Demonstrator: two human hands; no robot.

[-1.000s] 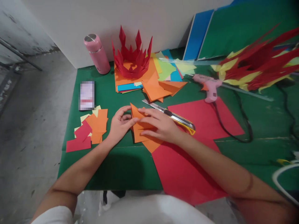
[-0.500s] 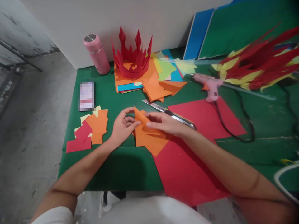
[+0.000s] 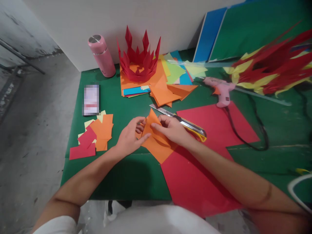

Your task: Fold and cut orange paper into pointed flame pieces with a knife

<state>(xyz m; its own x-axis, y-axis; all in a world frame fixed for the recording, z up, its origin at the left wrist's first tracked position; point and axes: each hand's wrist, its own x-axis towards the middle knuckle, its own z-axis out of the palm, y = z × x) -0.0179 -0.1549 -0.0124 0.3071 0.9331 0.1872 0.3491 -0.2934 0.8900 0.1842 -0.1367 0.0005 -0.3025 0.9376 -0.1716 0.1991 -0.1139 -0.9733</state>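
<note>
My right hand [image 3: 174, 130] pinches a folded piece of orange paper [image 3: 156, 131], its thumb on the front and its fingers curled at the far right side. At the paper's left edge, my left hand [image 3: 131, 133] has its thumb on the front and its fingers bent round the edge. The folded piece points up and away from me in a peak. Under it lie loose orange sheets [image 3: 162, 152], partly hidden. A box cutter [image 3: 188, 123] with its blade out rests just beyond my right hand, across red paper [image 3: 195, 175].
Small red, orange and yellow paper pieces [image 3: 103, 128] lie left, below a phone [image 3: 91, 100]. A pink bottle [image 3: 102, 57] and a red paper crown [image 3: 138, 65] stand behind. Right are a corded pink glue gun [image 3: 223, 91] and red-yellow paper flames [image 3: 270, 65].
The folded orange paper has turned, its peak shifting to the right. The left fingers have loosened and slid a little along its edge. More of the box cutter's yellow handle shows.
</note>
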